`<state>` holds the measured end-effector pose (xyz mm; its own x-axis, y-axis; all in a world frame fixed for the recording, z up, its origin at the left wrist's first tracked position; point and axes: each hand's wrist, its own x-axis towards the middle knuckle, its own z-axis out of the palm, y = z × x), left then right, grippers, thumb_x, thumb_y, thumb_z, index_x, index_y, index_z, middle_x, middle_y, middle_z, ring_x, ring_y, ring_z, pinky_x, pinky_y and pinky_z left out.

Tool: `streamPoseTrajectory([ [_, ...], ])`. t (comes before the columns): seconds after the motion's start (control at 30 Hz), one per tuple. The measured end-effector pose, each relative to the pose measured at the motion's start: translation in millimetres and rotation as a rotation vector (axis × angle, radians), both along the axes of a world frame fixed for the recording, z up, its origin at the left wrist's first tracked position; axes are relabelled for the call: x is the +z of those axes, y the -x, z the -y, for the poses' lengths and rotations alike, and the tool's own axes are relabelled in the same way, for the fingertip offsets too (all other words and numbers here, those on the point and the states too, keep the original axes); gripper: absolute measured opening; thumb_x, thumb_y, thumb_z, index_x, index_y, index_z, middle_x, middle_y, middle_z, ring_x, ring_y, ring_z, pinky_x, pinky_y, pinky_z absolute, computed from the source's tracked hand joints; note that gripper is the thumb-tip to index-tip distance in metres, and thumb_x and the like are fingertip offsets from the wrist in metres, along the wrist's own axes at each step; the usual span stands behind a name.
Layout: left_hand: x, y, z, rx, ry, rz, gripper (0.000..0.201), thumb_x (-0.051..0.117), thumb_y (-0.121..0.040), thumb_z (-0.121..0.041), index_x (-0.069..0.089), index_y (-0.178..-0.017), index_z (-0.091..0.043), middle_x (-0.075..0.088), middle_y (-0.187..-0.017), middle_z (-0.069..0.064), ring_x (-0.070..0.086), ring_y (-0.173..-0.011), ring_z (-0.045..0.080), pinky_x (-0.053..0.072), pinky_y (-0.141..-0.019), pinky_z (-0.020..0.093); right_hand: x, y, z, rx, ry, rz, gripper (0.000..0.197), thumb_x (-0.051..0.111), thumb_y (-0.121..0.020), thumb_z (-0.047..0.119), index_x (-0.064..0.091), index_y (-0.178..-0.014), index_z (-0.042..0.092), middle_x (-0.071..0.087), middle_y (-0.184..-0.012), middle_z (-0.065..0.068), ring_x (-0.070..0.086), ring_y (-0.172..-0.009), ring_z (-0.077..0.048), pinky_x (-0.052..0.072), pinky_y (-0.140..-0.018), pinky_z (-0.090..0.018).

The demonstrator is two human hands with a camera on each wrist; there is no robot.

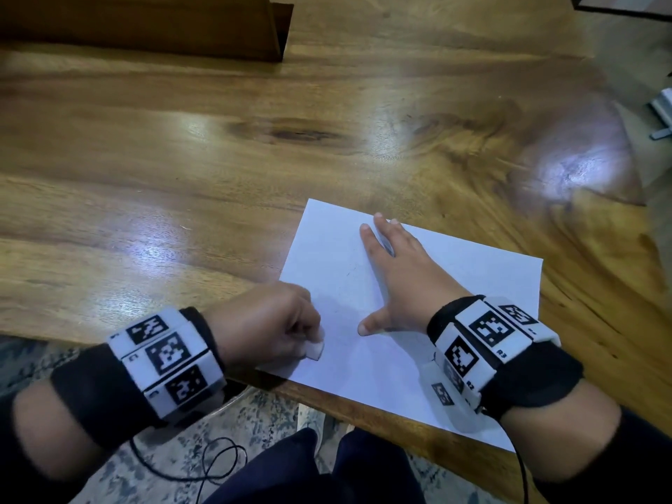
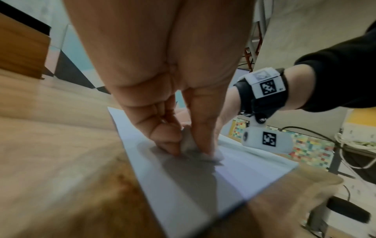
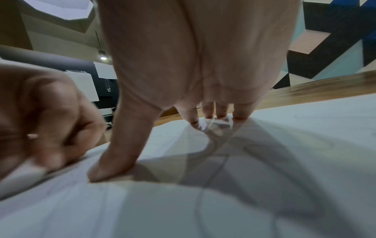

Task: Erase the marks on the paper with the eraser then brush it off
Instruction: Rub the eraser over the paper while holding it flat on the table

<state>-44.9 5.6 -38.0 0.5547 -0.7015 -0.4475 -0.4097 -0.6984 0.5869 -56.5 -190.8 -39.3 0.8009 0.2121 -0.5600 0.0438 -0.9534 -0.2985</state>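
Observation:
A white sheet of paper [image 1: 469, 285] lies at the near edge of the wooden table [image 1: 182, 158]. My left hand [image 1: 269, 329] pinches a small white eraser [image 1: 315, 349] and holds its tip against the sheet's left part; the left wrist view shows the eraser [image 2: 191, 145] between thumb and fingers, touching the paper [image 2: 254, 167]. My right hand [image 1: 396, 278] lies flat on the middle of the sheet with fingers spread and thumb out. Faint pencil marks [image 3: 219, 162] show on the paper [image 3: 305, 128] under the right hand [image 3: 183, 80] in the right wrist view.
A dark wooden block [image 1: 145, 23] stands at the table's far left. The table's near edge [image 1: 363, 405] runs just below the sheet, with my legs and a patterned rug [image 1: 254, 431] beneath. A black cable [image 1: 203, 463] hangs from the left wrist.

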Motion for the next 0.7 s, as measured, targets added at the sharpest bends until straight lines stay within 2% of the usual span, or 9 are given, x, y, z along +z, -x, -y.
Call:
streamPoseTrajectory([
  [0.1, -1.4, -22.4, 9.1, 0.163, 0.016, 0.252, 0.006, 0.068, -0.075, -0.016, 0.069, -0.080, -0.011, 0.065, -0.080, 0.008, 0.056, -0.071, 0.018, 0.033, -0.063, 0.022, 0.3, 0.2, 0.0, -0.002, -0.001, 0.002, 0.130, 0.079, -0.067, 0.049, -0.017, -0.149, 0.020, -0.030, -0.154, 0.002, -0.024, -0.143, -0.015, -0.005, -0.115, -0.027],
  [0.17, -5.3, -24.5, 8.9, 0.232, 0.042, 0.309, 0.005, 0.067, -0.075, -0.013, 0.068, -0.080, -0.012, 0.063, -0.082, 0.008, 0.051, -0.065, 0.014, 0.032, -0.060, 0.024, 0.5, 0.0, 0.0, -0.004, -0.002, 0.000, 0.130, 0.079, -0.067, 0.049, -0.017, -0.149, 0.020, -0.030, -0.154, 0.002, -0.024, -0.143, -0.015, -0.005, -0.115, -0.026],
  [0.23, -7.0, -10.0, 1.4, 0.158, 0.079, 0.183, 0.002, 0.067, -0.075, -0.015, 0.068, -0.074, -0.017, 0.056, -0.074, -0.003, 0.046, -0.061, 0.006, 0.035, -0.059, 0.023, 0.4, -0.5, 0.0, -0.003, 0.000, -0.001, 0.130, 0.079, -0.067, 0.049, -0.018, -0.149, 0.020, -0.031, -0.154, 0.002, -0.024, -0.143, -0.015, -0.005, -0.115, -0.027],
  [0.3, -4.1, 6.3, -4.5, 0.056, 0.060, 0.002, 0.001, 0.068, -0.075, -0.020, 0.068, -0.074, -0.020, 0.049, -0.069, -0.015, 0.048, -0.062, -0.002, 0.038, -0.061, 0.018, 0.4, -0.8, 0.1, -0.001, 0.006, -0.004, 0.130, 0.078, -0.068, 0.049, -0.018, -0.149, 0.020, -0.031, -0.154, 0.002, -0.025, -0.143, -0.016, -0.005, -0.115, -0.027],
  [0.37, -1.6, 4.2, -1.4, 0.006, 0.015, -0.037, 0.006, 0.069, -0.074, -0.021, 0.071, -0.079, -0.018, 0.049, -0.069, -0.017, 0.048, -0.064, -0.006, 0.037, -0.062, 0.011, 0.7, -0.5, -0.4, -0.001, 0.007, -0.006, 0.130, 0.078, -0.068, 0.049, -0.018, -0.149, 0.020, -0.031, -0.154, 0.001, -0.025, -0.143, -0.016, -0.005, -0.115, -0.027],
  [0.5, -0.7, -17.7, 27.3, 0.144, 0.053, 0.221, 0.012, 0.067, -0.076, -0.021, 0.068, -0.082, -0.012, 0.060, -0.082, 0.008, 0.057, -0.075, 0.023, 0.044, -0.069, 0.028, 0.1, 0.1, -0.8, -0.002, 0.006, 0.000, 0.130, 0.079, -0.067, 0.050, -0.017, -0.149, 0.019, -0.030, -0.154, 0.000, -0.024, -0.143, -0.017, -0.004, -0.115, -0.028],
  [0.57, -3.1, -13.5, 31.9, 0.198, 0.084, 0.251, 0.010, 0.064, -0.077, -0.020, 0.067, -0.080, -0.011, 0.057, -0.081, 0.009, 0.054, -0.074, 0.024, 0.040, -0.065, 0.027, 0.0, 0.3, -0.4, -0.003, 0.005, 0.004, 0.130, 0.079, -0.067, 0.050, -0.017, -0.149, 0.019, -0.030, -0.154, 0.000, -0.023, -0.143, -0.017, -0.004, -0.115, -0.028],
  [0.63, -3.1, 0.4, 23.6, 0.145, 0.096, 0.165, 0.013, 0.066, -0.078, -0.023, 0.067, -0.073, -0.011, 0.053, -0.075, 0.004, 0.050, -0.068, 0.020, 0.034, -0.058, 0.024, -0.3, 0.6, 0.1, 0.001, 0.005, 0.006, 0.130, 0.079, -0.067, 0.050, -0.017, -0.149, 0.018, -0.029, -0.155, 0.000, -0.023, -0.143, -0.017, -0.005, -0.115, -0.028],
  [0.7, 0.2, 10.6, 16.1, 0.046, 0.059, 0.043, 0.011, 0.069, -0.075, -0.024, 0.070, -0.075, -0.014, 0.055, -0.074, 0.001, 0.055, -0.069, 0.018, 0.035, -0.057, 0.017, -0.7, 0.2, 0.6, 0.001, 0.003, 0.009, 0.130, 0.079, -0.067, 0.050, -0.017, -0.149, 0.018, -0.029, -0.155, 0.000, -0.023, -0.143, -0.017, -0.005, -0.115, -0.028],
])
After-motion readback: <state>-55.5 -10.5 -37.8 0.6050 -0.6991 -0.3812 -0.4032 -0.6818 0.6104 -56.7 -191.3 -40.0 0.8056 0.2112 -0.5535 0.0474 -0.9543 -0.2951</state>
